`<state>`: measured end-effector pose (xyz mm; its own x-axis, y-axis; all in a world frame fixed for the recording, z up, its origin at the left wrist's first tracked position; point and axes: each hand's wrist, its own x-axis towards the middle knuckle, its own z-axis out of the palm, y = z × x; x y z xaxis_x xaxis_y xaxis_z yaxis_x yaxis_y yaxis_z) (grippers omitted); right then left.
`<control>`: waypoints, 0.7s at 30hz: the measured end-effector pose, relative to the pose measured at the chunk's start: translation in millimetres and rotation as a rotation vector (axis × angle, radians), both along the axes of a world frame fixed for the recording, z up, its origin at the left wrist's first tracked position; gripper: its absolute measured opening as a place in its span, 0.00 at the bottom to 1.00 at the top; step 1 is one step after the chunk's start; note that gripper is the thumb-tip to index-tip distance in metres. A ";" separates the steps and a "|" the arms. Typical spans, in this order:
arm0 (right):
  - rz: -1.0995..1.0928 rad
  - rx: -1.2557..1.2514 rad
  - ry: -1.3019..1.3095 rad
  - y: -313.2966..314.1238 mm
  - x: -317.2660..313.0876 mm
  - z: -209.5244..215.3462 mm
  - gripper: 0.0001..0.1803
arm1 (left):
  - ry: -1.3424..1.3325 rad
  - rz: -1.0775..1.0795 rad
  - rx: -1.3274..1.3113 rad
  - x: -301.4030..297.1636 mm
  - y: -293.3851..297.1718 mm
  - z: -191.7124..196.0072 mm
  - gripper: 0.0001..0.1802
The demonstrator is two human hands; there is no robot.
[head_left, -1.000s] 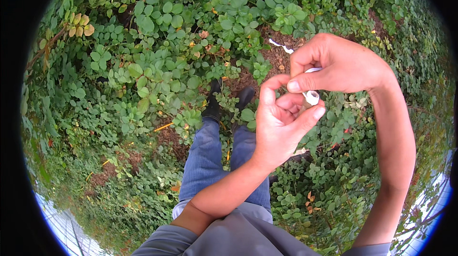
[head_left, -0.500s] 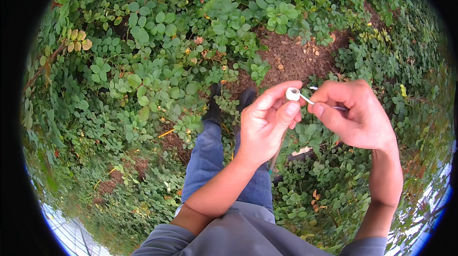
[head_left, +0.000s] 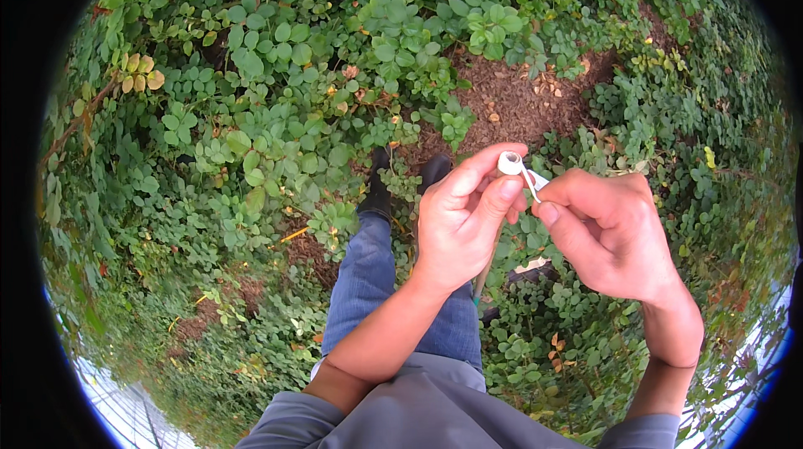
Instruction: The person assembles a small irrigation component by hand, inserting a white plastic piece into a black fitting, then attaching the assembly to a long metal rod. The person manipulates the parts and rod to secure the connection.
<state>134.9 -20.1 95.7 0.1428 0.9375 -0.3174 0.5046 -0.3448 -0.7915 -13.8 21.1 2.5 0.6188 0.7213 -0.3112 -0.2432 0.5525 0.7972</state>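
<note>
Could come unwound or tear at the thin white strip (head_left: 530, 185), if pinched too lightly or tugged too hard.
Holding a white roll (head_left: 508, 165) in the left hand (head_left: 456, 232), between thumb and forefinger, right of the frame's centre; pinching the strip in the right hand (head_left: 615, 236), just beside the roll, farther right.

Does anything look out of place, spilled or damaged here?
One oddity: a thin yellow strip lies among green leaves left of the person's legs, its straight shape and bright colour unlike theirs; what it is, I cannot tell. The white roll in the left hand shows no visible damage.
</note>
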 end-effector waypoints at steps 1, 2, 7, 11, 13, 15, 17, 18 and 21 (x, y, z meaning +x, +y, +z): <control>0.001 0.004 0.004 -0.2 -1.7 1.8 0.03 | 0.013 0.004 0.013 0.0 0.1 0.3 0.17; 0.002 0.007 0.007 0.2 -2.9 3.7 0.03 | 0.026 0.007 0.025 -0.1 0.1 1.2 0.17; 0.074 0.019 -0.024 6.4 -10.5 13.0 0.01 | 0.005 0.006 -0.012 -0.8 -3.6 1.4 0.18; 0.350 -0.022 -0.287 28.7 -13.6 23.8 0.03 | 0.089 0.022 0.151 1.5 -8.6 2.3 0.20; 0.498 -0.060 -0.385 47.1 -13.3 26.9 0.03 | 0.180 0.056 0.265 4.7 -9.7 9.4 0.17; 0.588 -0.116 -0.386 70.3 -7.8 24.7 0.03 | 0.233 0.109 0.223 7.2 -15.0 17.1 0.12; 0.681 -0.170 -0.382 92.0 -0.5 18.6 0.04 | 0.109 0.119 0.094 1.6 -18.5 10.8 0.08; 0.682 -0.203 -0.339 98.0 5.3 15.9 0.05 | 0.037 0.116 0.023 0.9 -20.7 8.1 0.06; 0.631 -0.267 -0.079 111.2 18.4 -5.7 0.07 | -0.042 0.118 -0.232 5.2 -14.7 12.1 0.23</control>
